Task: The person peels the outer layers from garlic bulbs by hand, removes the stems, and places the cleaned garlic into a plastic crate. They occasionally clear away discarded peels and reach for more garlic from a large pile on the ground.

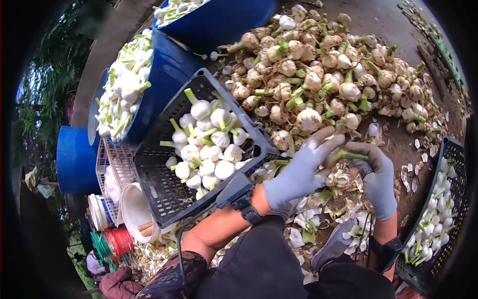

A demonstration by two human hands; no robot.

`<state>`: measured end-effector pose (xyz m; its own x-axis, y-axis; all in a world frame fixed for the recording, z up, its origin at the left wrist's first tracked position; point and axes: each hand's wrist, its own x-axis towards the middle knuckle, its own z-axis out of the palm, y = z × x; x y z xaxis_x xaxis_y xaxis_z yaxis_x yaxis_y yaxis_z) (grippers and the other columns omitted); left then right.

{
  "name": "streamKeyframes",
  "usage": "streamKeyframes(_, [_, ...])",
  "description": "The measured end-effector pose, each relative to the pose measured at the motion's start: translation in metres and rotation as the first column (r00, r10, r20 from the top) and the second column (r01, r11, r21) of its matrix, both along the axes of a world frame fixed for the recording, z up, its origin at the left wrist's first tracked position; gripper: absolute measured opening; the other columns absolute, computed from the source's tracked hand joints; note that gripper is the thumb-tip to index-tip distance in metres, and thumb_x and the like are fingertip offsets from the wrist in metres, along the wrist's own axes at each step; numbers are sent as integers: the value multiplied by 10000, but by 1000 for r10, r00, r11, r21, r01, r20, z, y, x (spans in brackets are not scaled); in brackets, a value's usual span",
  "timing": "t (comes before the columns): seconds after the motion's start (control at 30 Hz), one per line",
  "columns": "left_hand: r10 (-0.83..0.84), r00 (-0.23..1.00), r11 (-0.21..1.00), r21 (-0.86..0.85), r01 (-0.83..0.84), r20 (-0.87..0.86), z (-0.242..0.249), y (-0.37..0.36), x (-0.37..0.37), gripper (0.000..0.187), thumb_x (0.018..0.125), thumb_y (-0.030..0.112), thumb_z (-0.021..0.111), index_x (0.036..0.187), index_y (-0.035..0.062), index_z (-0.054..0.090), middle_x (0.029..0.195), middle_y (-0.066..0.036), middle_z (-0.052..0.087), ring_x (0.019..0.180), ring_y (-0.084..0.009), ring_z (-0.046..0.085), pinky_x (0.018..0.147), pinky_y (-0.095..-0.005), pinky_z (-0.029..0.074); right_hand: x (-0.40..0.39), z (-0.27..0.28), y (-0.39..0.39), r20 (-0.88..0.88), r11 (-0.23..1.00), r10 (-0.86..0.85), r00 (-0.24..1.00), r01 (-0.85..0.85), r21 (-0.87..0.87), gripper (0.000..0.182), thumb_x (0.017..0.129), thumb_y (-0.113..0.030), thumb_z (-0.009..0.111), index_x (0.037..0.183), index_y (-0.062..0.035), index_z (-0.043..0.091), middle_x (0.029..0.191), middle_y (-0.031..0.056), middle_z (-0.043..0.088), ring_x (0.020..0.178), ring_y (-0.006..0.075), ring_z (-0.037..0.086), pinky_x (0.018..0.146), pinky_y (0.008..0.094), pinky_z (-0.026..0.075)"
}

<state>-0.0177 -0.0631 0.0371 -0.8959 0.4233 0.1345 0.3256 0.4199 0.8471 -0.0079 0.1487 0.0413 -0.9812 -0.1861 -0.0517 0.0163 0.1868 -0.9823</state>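
Note:
Both hands wear light grey gloves with soiled fingers and meet in front of the garlic heap. My left hand (301, 172) is closed around a garlic bulb (330, 158), whose body is mostly covered by the fingers. Its green stem (351, 155) points right, into the curled fingers of my right hand (379, 182). A small dark patch shows at the right thumb; I cannot tell whether it is a tool or stained glove. Just beyond the hands lies the heap of untrimmed garlic (308, 74), brownish and soil-marked with short green stems.
A black crate (164, 197) of peeled white garlic stands at left, another black crate (455, 149) at right. Blue tubs (169, 65) of white garlic rise behind the left crate. A white bucket (137, 209) stands lower left. Peeled skins (298, 234) litter the ground around my shoes.

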Motion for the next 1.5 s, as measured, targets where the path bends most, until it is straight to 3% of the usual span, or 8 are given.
streamKeyframes(0.07, [-159,972,975,179,128,172,4,2,-3,643,679,82,829,1272,70,581,1287,-122,565,1200,-261,554,1041,-359,419,16,20,-9,237,891,-237,942,308,-333,302,953,-46,544,1246,27,560,1064,75,669,880,108,639,759,230,511])
streamKeyframes(0.47, [-108,920,984,171,45,377,-1,32,15,681,678,139,866,1282,41,566,1164,-91,623,1081,-188,611,931,-318,496,47,-3,4,582,946,-70,810,239,-218,387,996,-340,547,865,18,614,649,38,601,544,69,538,497,209,424])
streamKeyframes(0.8, [-298,595,782,549,-296,746,-3,48,18,725,754,97,787,1397,69,454,1328,-74,552,1211,-203,545,1033,-359,458,55,-13,-1,96,926,-310,946,277,258,162,883,-183,599,891,-29,650,728,218,626,676,379,636,582,434,491])
streamKeyframes(1.0, [-562,362,503,655,-564,744,-10,41,14,611,947,345,586,1467,127,350,1082,-43,625,827,-140,633,628,-236,499,56,-14,0,-241,736,-91,966,228,638,170,861,-134,630,978,-20,676,809,161,671,750,377,654,701,399,527])
streamKeyframes(1.1, [-391,449,617,591,-520,804,6,48,17,684,885,174,641,1482,110,314,1112,-49,605,771,-115,594,537,-190,418,51,-25,-1,-371,830,-165,914,332,447,181,871,-82,603,1022,-10,672,899,127,693,807,291,674,743,351,523])
streamKeyframes(1.17, [-167,691,784,520,-340,704,6,60,22,788,791,40,674,1482,61,296,1084,-59,610,779,-98,576,536,-163,411,48,-16,-6,234,875,-267,935,337,-349,216,889,-47,580,1084,15,648,977,80,689,856,182,658,761,301,519])
streamKeyframes(1.33, [-163,463,963,243,-118,871,7,31,6,601,893,198,611,1422,18,388,1038,-71,644,879,-127,619,758,-255,496,65,-31,1,457,916,-132,880,284,-283,211,897,-22,588,1095,30,641,1008,96,696,908,139,655,776,280,532])
streamKeyframes(1.5, [120,837,980,71,-185,534,-14,29,7,373,987,285,519,1230,11,587,1099,-113,644,998,-172,606,888,-291,469,82,-22,-9,391,930,128,911,26,-365,223,879,-39,620,1099,-21,651,1013,77,696,898,140,662,798,288,532])
